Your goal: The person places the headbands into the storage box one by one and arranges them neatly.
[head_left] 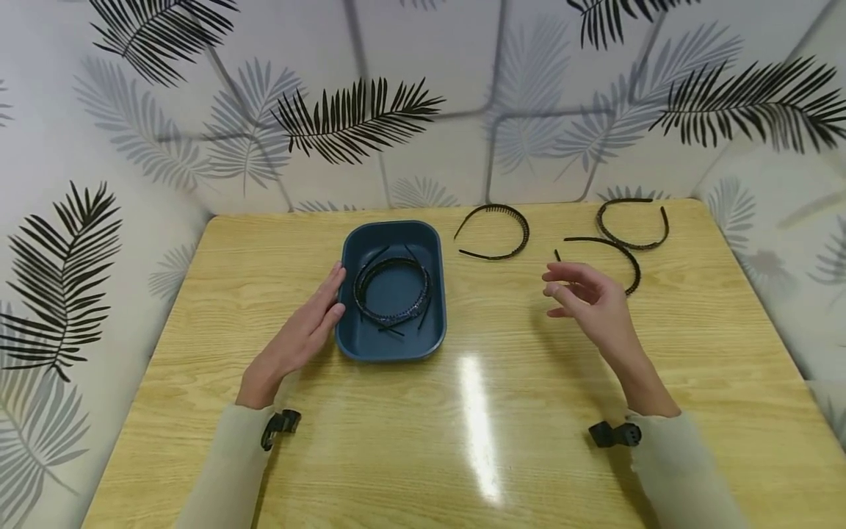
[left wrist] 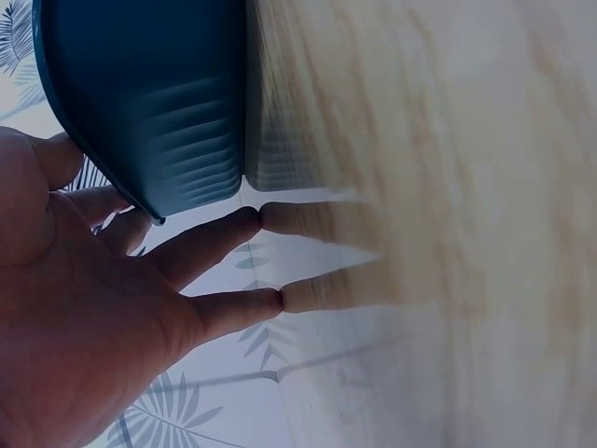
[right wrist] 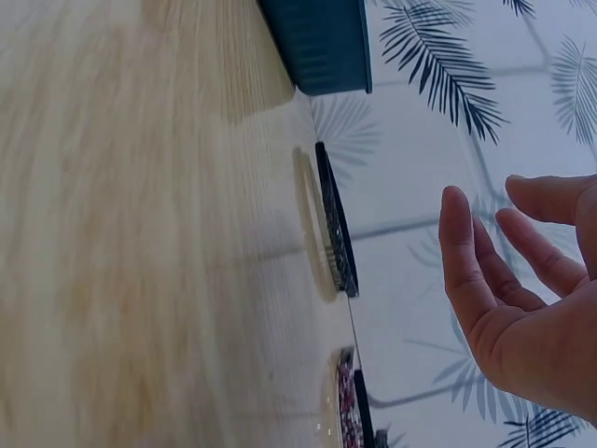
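A dark blue rectangular tub [head_left: 391, 351] stands left of the table's middle, with dark, glittery headbands [head_left: 396, 317] lying in it. My left hand [head_left: 299, 334] rests along the tub's left side, fingers straight; in the left wrist view its fingers [left wrist: 210, 245] reach at the tub wall [left wrist: 149, 103]. Over the table to the right, my right hand [head_left: 591, 301] hovers with bent fingers and holds nothing. It overlaps part of a black headband [head_left: 634, 268] in the head view. In the right wrist view the hand [right wrist: 532, 280] is apart from the headbands.
Another black headband [head_left: 526, 231] lies right of the tub near the back edge. A further headband [head_left: 634, 245] lies at the back right, overlapping the one by my right hand. Behind the wooden table [head_left: 529, 441] hangs a leaf-patterned cloth [head_left: 456, 95].
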{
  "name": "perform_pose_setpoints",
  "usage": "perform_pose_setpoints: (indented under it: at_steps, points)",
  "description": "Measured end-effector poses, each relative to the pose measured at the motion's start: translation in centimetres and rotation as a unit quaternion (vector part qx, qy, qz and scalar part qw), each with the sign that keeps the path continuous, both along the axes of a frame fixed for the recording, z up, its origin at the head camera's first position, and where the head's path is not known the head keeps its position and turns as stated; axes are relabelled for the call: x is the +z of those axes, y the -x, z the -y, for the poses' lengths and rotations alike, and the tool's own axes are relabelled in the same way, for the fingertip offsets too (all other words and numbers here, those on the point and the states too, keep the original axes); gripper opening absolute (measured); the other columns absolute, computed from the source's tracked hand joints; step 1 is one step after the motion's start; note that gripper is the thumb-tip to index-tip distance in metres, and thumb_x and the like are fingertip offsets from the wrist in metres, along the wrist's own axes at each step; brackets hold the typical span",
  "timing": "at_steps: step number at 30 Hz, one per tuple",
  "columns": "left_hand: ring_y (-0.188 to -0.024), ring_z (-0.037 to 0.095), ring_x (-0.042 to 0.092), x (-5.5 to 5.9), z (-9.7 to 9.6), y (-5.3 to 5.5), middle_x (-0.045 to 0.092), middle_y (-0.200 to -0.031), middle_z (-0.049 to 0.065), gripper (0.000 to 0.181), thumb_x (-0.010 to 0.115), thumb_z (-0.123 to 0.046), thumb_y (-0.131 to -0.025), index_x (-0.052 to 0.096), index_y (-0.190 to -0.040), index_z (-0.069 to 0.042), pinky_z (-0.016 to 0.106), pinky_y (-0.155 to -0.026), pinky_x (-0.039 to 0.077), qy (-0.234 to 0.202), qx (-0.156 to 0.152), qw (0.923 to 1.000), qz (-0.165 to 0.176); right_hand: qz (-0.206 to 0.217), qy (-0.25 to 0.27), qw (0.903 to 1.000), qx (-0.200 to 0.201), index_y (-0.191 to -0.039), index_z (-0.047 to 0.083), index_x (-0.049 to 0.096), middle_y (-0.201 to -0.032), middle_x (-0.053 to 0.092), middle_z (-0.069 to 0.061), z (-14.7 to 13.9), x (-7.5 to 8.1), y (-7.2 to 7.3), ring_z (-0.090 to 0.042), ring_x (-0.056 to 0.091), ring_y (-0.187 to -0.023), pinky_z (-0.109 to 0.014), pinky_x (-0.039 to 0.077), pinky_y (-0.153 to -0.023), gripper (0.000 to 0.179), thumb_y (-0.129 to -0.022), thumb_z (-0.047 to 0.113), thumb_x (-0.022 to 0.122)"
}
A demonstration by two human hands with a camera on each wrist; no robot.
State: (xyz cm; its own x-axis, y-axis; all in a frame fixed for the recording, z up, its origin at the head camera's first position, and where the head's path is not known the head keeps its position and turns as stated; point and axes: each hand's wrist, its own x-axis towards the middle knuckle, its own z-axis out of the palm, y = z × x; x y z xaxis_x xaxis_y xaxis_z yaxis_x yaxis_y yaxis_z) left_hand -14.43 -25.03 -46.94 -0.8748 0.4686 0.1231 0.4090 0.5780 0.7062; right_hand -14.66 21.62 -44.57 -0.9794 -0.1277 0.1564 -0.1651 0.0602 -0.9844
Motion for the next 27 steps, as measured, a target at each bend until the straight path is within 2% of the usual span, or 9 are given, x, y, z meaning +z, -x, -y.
perform_pose_setpoints:
  at_steps: [5, 11, 16, 21, 27]
  points:
    - [-0.157, 0.026, 0.006, -0.2, 0.1, -0.1, 0.003, -0.172, 0.009, 0.058, 0.035, -0.02, -0.115, 0.012, -0.165, -0.003, 0.045, -0.125, 0.013, 0.002, 0.003, 1.0, -0.001, -0.001, 0.001, 0.9999, -0.014, -0.132, -0.003, 0.065, -0.12, 0.069, -0.015, -1.7, -0.1, -0.6, -0.022, 0.071, -0.099, -0.036, 0.061, -0.073, 0.033, -0.101, 0.009, 0.067]
    - [-0.158, 0.025, 0.005, -0.2, 0.0, 0.0, 0.003, -0.172, 0.008, 0.058, 0.035, -0.019, -0.114, 0.012, -0.165, -0.003, 0.048, -0.125, 0.013, 0.001, 0.004, 1.0, 0.0, -0.001, 0.033, 0.9985, -0.042, -0.129, -0.005, 0.065, -0.119, 0.068, -0.019, -3.6, -0.1, -0.7, -0.022, 0.072, -0.098, -0.034, 0.062, -0.072, 0.033, -0.098, 0.005, 0.069]
    - [-0.158, 0.025, 0.006, -0.1, -0.1, 0.1, 0.003, -0.172, 0.009, 0.058, 0.036, -0.019, -0.114, 0.012, -0.165, -0.002, 0.048, -0.125, 0.013, 0.003, -0.001, 1.0, 0.0, -0.007, 0.08, 0.9952, -0.055, -0.128, -0.009, 0.064, -0.116, 0.07, -0.017, -5.2, 0.4, -0.1, -0.019, 0.073, -0.094, -0.034, 0.061, -0.071, 0.033, -0.097, 0.0, 0.069]
    - [-0.157, 0.025, 0.006, -0.2, 0.0, 0.1, 0.004, -0.172, 0.01, 0.058, 0.035, -0.021, -0.115, 0.012, -0.165, -0.002, 0.046, -0.125, 0.014, 0.006, 0.0, 1.0, -0.001, -0.015, 0.105, 0.9922, -0.066, -0.131, -0.01, 0.062, -0.116, 0.07, -0.015, -7.1, 0.7, 0.8, -0.02, 0.071, -0.095, -0.034, 0.061, -0.071, 0.036, -0.097, -0.003, 0.068]
    - [-0.157, 0.025, 0.007, -0.3, 0.2, 0.2, 0.004, -0.172, 0.011, 0.058, 0.034, -0.023, -0.115, 0.012, -0.165, -0.003, 0.043, -0.125, 0.013, 0.009, 0.0, 0.9999, -0.004, 0.003, 0.107, 0.9875, -0.116, -0.129, -0.009, 0.064, -0.113, 0.071, -0.01, -9.2, 0.1, 1.4, -0.017, 0.072, -0.092, -0.03, 0.061, -0.068, 0.036, -0.095, -0.001, 0.071]
